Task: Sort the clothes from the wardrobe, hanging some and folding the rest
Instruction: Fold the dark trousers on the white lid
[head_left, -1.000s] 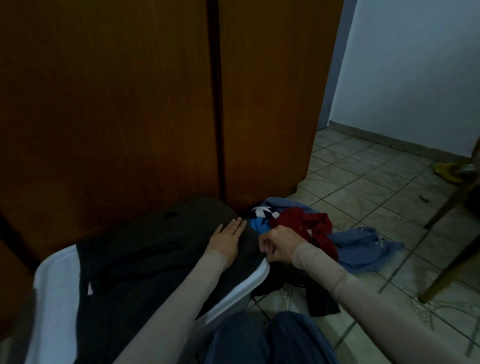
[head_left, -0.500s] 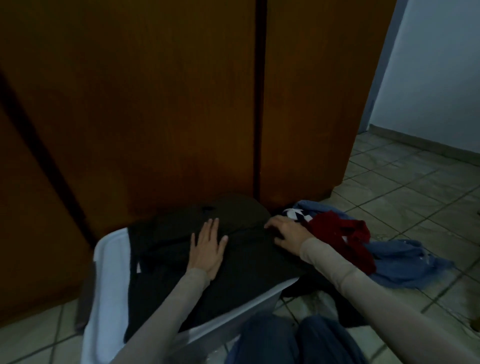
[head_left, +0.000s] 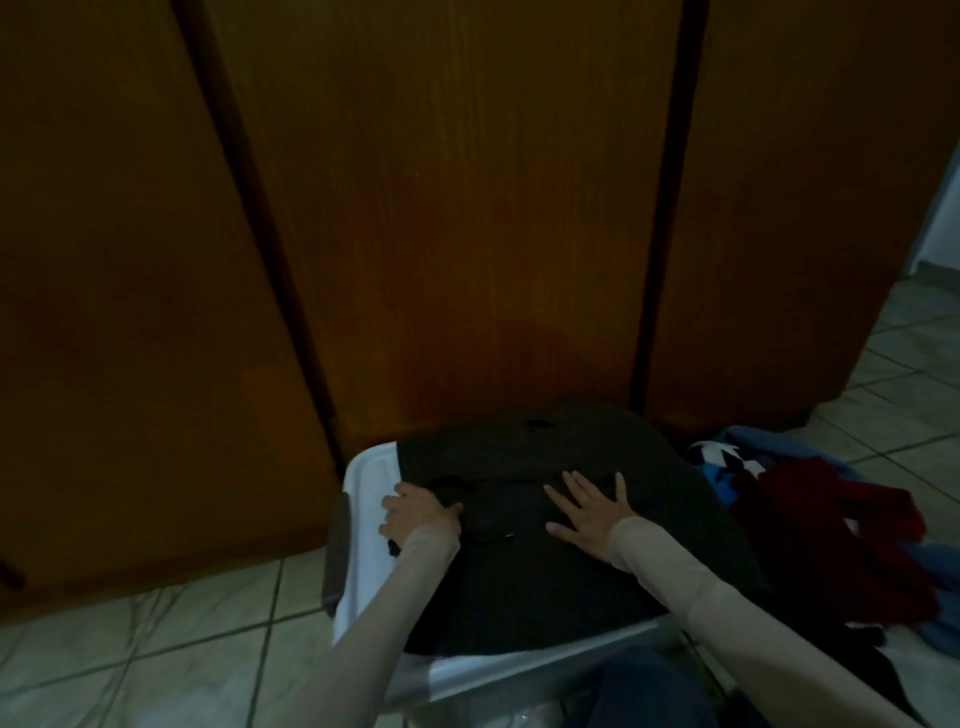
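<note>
The closed wardrobe (head_left: 467, 234) fills the back of the view, and in front of it a white plastic bin (head_left: 363, 499) on the tiled floor (head_left: 156, 634) carries a dark garment (head_left: 597, 571) spread over its top, with a heap of red and blue clothes (head_left: 831, 519) just beside it. The right hand (head_left: 589, 514) lies flat on the cloth, fingers straight and spread, while the left hand (head_left: 418, 517) curls round a bunched edge. The fold will likely go best if the flat palm pins the middle and the gripped edge comes across evenly.
</note>
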